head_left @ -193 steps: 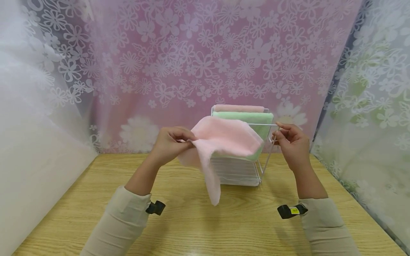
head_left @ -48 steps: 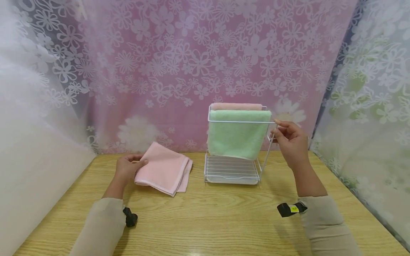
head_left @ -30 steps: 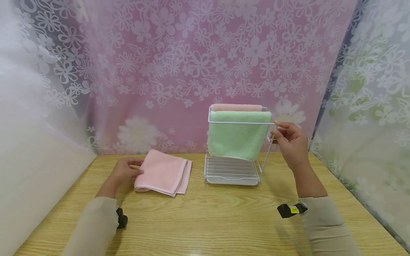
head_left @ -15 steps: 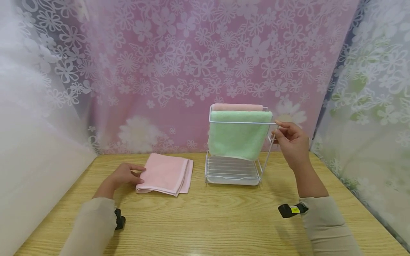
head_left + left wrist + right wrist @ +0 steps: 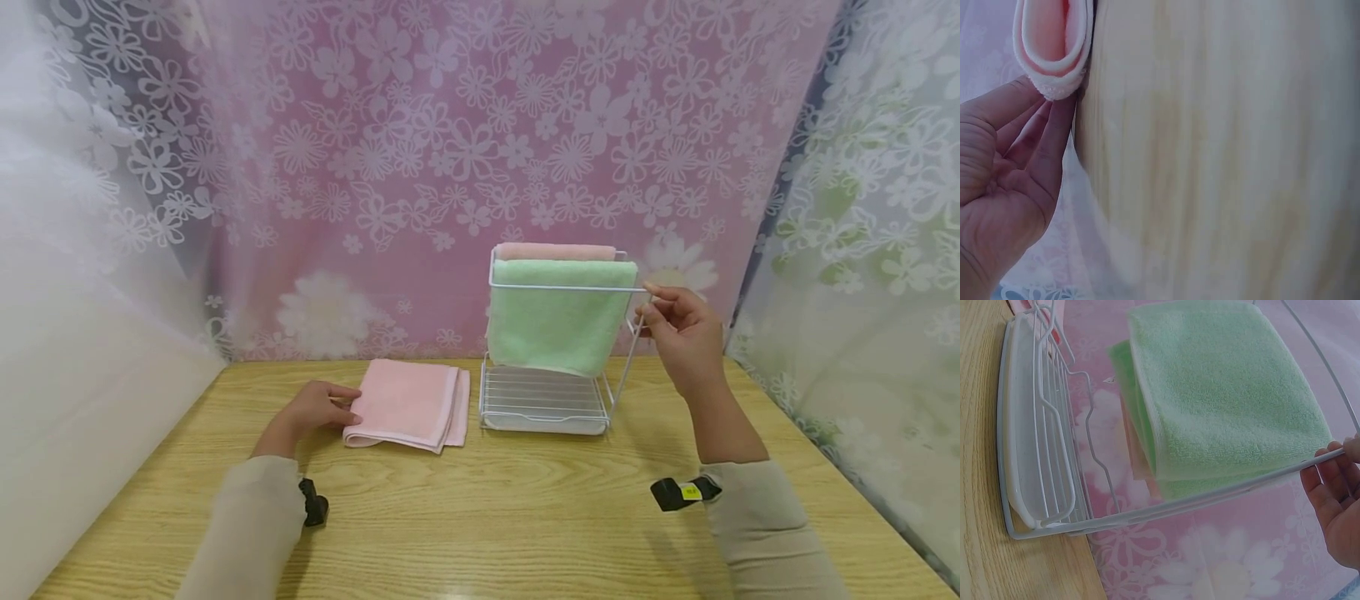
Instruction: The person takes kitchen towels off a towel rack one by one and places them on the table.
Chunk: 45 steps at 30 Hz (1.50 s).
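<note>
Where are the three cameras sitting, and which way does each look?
Head: worn on the head, looking forward and down at the table; left hand, right hand and sleeves show.
Left wrist: worn there, facing the folded pink towel; the left hand shows.
Right wrist: worn there, facing the white rack and green towel; part of the right hand shows.
Head and right wrist share the green towel.

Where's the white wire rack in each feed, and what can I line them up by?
Head: the white wire rack is right of centre, the right hand on its upper front corner.
Left wrist: not in it.
Right wrist: turned sideways, its base at the left and a bar running to the hand at the right edge.
Shared landmark: wood-grain table, low in head, middle and right in left wrist, left in right wrist.
</note>
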Each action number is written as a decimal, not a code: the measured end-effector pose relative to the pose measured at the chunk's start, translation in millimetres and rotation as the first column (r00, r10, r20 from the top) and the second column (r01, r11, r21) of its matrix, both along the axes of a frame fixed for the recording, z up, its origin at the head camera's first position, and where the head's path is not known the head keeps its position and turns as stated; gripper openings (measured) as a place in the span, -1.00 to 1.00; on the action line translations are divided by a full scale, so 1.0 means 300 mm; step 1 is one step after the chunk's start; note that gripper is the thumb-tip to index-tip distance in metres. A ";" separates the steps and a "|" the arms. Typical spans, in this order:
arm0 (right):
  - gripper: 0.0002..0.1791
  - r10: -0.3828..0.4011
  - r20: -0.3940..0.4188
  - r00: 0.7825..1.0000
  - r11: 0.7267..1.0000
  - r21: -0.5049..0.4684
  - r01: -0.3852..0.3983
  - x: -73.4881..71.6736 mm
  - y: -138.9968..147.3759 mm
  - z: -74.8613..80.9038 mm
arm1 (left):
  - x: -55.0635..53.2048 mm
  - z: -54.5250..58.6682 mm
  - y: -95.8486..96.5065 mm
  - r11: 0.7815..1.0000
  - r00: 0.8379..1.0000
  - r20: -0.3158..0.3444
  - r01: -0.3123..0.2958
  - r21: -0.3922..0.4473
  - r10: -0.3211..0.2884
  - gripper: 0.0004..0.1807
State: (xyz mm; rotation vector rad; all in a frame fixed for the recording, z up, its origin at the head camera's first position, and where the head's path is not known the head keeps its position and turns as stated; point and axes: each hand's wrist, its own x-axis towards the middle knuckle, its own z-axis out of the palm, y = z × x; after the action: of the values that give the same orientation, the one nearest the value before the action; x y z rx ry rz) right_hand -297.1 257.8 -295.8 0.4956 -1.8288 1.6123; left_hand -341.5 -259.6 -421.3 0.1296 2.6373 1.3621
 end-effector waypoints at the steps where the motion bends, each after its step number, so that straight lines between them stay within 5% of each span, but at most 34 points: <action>1: -0.69 0.001 0.003 1.000 1.000 0.000 -0.001 0.000 0.000 0.001 | -0.003 -0.002 0.006 1.000 1.000 0.004 -0.012 0.007 0.012 -0.36; 15: -0.68 -0.009 0.012 1.000 1.000 0.015 0.009 -0.002 0.003 -0.001 | -0.026 -0.017 0.061 0.993 0.995 0.030 -0.092 0.079 0.090 -0.32; 22: -0.69 -0.007 0.009 1.000 1.000 0.002 0.007 -0.006 -0.002 0.000 | -0.013 0.003 0.046 0.960 0.991 0.048 -0.135 0.245 0.127 -0.32; 27: -0.69 -0.013 0.022 1.000 1.000 0.004 0.013 -0.003 0.001 -0.003 | 0.003 0.033 0.049 0.947 0.994 0.028 -0.113 0.302 0.110 -0.40; 39: -0.69 -0.027 0.028 0.999 1.000 0.004 0.027 0.007 0.007 -0.006 | 0.020 0.137 0.100 0.962 0.995 -0.104 0.025 0.272 0.004 -0.39; 45: -0.70 -0.021 0.030 0.999 1.000 0.002 0.021 0.008 0.000 -0.002 | 0.027 0.174 0.130 0.947 0.991 -0.133 0.062 0.316 -0.020 -0.45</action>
State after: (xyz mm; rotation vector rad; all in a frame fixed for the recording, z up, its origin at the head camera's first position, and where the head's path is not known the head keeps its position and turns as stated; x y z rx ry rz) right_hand -294.7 257.9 -296.5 0.4529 -1.8513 1.6128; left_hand -333.5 -220.5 -369.1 0.3214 2.4707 1.8141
